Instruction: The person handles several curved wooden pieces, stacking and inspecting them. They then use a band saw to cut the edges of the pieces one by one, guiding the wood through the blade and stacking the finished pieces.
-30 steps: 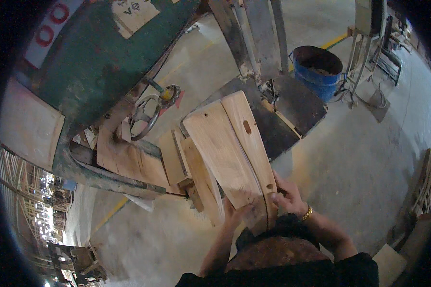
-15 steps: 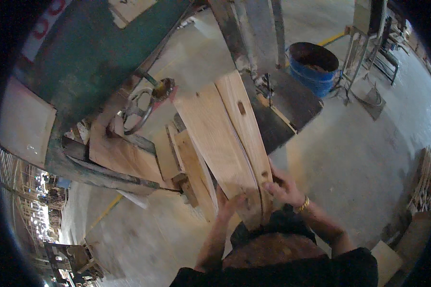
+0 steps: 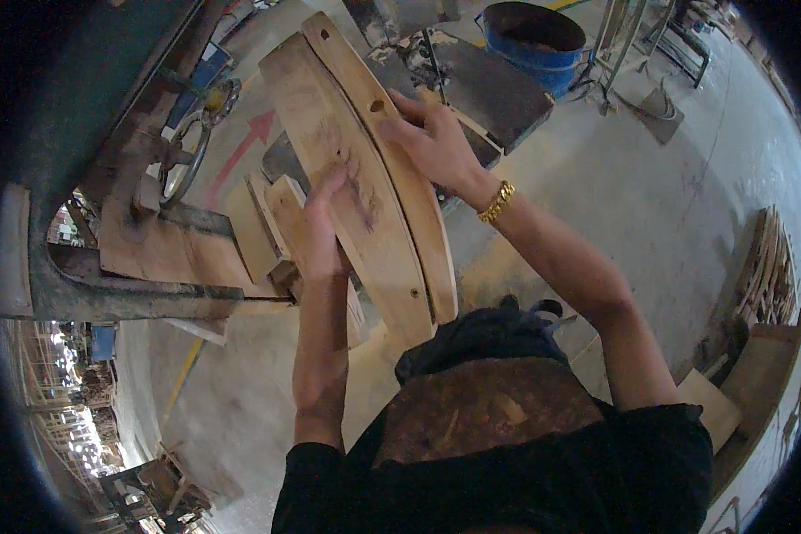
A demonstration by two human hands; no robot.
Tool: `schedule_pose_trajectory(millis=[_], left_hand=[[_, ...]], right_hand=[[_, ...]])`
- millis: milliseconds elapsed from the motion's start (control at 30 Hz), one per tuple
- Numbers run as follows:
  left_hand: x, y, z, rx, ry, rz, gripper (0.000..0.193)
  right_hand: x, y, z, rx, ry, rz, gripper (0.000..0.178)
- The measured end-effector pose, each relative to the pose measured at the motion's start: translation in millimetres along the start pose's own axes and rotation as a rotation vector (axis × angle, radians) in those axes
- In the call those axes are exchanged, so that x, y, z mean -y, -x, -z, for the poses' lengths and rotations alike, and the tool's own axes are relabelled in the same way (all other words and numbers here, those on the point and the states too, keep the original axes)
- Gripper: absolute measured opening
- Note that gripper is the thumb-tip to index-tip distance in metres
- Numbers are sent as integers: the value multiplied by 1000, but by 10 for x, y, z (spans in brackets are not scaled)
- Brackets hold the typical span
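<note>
A wide pale wooden board (image 3: 347, 169) with dark grain marks and a knot lies tilted in front of me. Along its right side runs a curved wooden strip (image 3: 409, 205) with dark oval knots or holes, parted from the board by a narrow curved gap. My left hand (image 3: 323, 233) grips the board's left edge, thumb on top and the other fingers hidden beneath. Wearing a gold bracelet, my right hand (image 3: 436, 147) closes on the strip's outer edge near one oval mark. The near ends of both pieces reach close to my waist.
A green machine (image 3: 89, 107) with a handwheel (image 3: 187, 160) stands at left. Beyond the wood is a dark machine table (image 3: 489, 89). A blue drum (image 3: 534, 53) stands at the far right, stacked sticks (image 3: 768, 267) at right. Wooden pieces (image 3: 276, 214) lie left of the board.
My hands have moved farther up along the wood, away from my body. The view has shifted, and both pieces now show different faces, with dark marks on the wide board.
</note>
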State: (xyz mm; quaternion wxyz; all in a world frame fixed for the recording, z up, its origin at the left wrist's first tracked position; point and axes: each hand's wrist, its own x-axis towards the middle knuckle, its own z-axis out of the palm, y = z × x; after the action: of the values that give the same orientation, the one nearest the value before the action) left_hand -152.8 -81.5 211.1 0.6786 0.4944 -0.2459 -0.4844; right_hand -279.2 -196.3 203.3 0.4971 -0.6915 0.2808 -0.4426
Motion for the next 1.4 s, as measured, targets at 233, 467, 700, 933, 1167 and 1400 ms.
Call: schedule_pose_trajectory(millis=[233,467,700,933,1167,1400], left_hand=[[-56,30,-152,24,51,18,40],[15,19,-12,-41,42,-24,39],[85,38,69,-133,-48,-21,42],[147,5,188,-85,84,-3,38],[211,-163,376,-61,31,-79,42],[308,-103,516,-104,-49,-62,37]], right_hand=[[-141,-55,-92,-50,-143,-64,44],[-130,28,-169,-71,-234,-122,48],[-157,135,-129,26,-426,-146,44],[-112,190,-160,47,-425,-113,43],[-165,227,-223,38,-272,-66,48],[-72,331,-180,58,-414,-110,49]])
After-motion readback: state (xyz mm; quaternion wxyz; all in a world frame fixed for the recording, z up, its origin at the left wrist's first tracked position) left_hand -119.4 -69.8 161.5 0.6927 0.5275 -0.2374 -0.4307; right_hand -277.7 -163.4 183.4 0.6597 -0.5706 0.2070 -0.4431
